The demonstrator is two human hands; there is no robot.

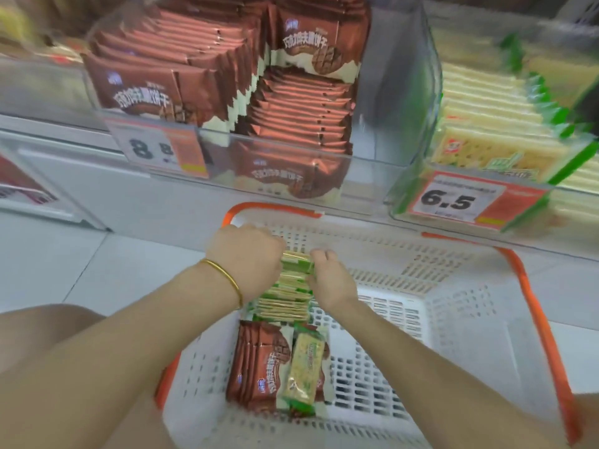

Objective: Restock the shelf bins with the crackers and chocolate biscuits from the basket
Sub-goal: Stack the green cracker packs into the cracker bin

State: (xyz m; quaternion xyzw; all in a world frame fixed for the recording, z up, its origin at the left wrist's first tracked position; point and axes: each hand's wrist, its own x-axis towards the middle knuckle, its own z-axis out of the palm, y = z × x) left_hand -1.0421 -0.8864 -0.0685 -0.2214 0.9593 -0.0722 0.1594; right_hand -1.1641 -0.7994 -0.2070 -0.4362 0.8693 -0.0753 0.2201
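Both hands are down in the basket (453,306), a white perforated plastic one with an orange rim. It sits on the floor tiles under the shelf edge, and its near right corner is cut off by the frame.

- left hand (248,254): clamped on the left side of the row of cracker packs (285,301). Only the back of the hand shows; the fingertips are hidden behind it. Gold bangle (227,277) on the wrist.
- right hand (329,278): fingers curled down onto the right side of the same row, squeezing it against the left hand.
- The row stands on edge against the basket's left wall, with green and cream wrappers. The far end is covered by the hands, so I can't count the packs.
- Nearer in the basket are chocolate biscuit packs (256,367) in brown wrappers, also on edge. A loose cracker pack (306,367) lies on top of them, and its print is too blurred to read.

On the shelf above:
- chocolate biscuit bin (372,163): clear plastic, brown packs in two rows with room on the right.
- cracker bin (411,189): to its right, cracker packs inside, far side cut off and smeared by motion blur.
- price tag (453,199) on the cracker bin reads 6.5.
- second tag (155,147) on the chocolate bin shows an 8 and a smaller 8; the rest is unreadable.

A bare knee (48,332) shows at lower left.
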